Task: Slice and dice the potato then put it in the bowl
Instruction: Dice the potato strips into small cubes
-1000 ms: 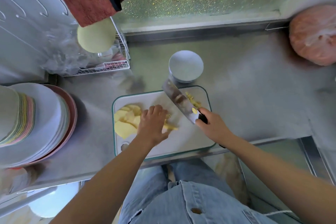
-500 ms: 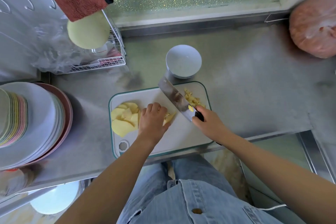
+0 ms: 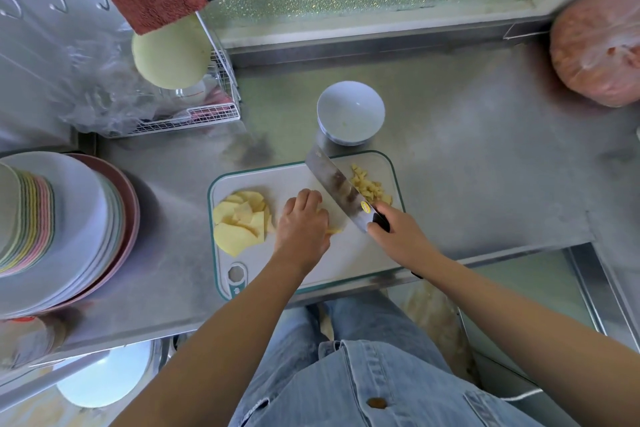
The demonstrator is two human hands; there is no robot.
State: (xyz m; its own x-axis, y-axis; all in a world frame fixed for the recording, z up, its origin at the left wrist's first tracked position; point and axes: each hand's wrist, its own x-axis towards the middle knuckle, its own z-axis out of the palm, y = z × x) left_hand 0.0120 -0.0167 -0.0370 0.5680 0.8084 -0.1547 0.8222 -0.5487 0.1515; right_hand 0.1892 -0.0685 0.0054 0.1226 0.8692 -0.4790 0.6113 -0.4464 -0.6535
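One worktop (image 3: 467, 166) bearing one cutting board (image 3: 346, 253), one cleaver (image 3: 334, 184), one white bowl (image 3: 349, 114) and, at left, one plate stack (image 3: 86, 218). One pile of potato slices (image 3: 239, 218); one heap of potato dice (image 3: 369, 187); potato strips (image 3: 334, 230), mostly hidden, uncountable. Hands, two: left hand (image 3: 301, 225), right hand (image 3: 398, 236).

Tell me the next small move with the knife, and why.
Probably chop the knife across the potato strips poking from under the left hand: the right hand holds it just beside them, with diced pieces piled on its other side.
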